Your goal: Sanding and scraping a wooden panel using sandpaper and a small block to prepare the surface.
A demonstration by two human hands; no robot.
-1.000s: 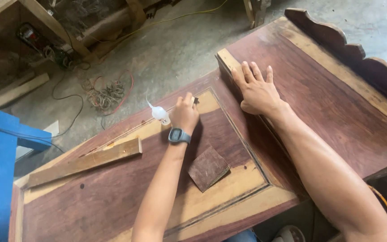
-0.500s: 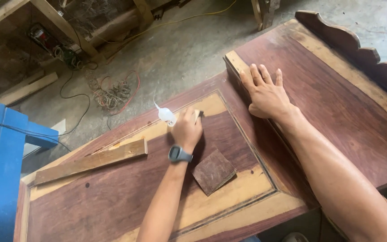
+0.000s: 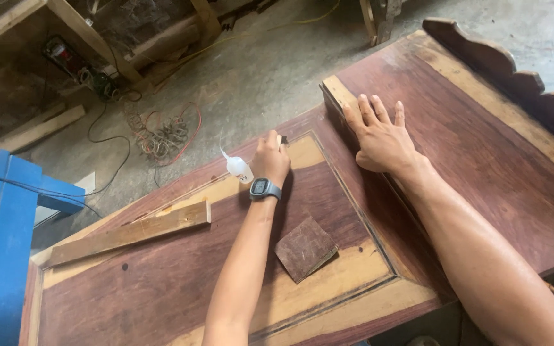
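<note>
My left hand (image 3: 270, 160), a grey watch on its wrist, is closed around a small tan and dark piece (image 3: 281, 140) pressed to the far corner of the recessed reddish wood panel (image 3: 181, 269). A white squeeze bottle (image 3: 237, 168) with a thin nozzle lies on the panel just left of that hand. My right hand (image 3: 381, 138) lies flat, fingers spread, on the raised reddish board (image 3: 482, 147) to the right, close to its left edge. A square of brown sandpaper (image 3: 305, 248) lies on the panel below my left forearm.
A pale wood strip (image 3: 129, 232) lies across the panel's left part. A scalloped carved rail (image 3: 514, 77) edges the board at far right. On the concrete floor are tangled wire (image 3: 161, 134), planks and a blue metal frame (image 3: 1, 243) at the left.
My left hand slid back toward me, then forward again to the panel's far corner. The bottle, sandpaper and my right hand stayed put. The camera shifted slightly.
</note>
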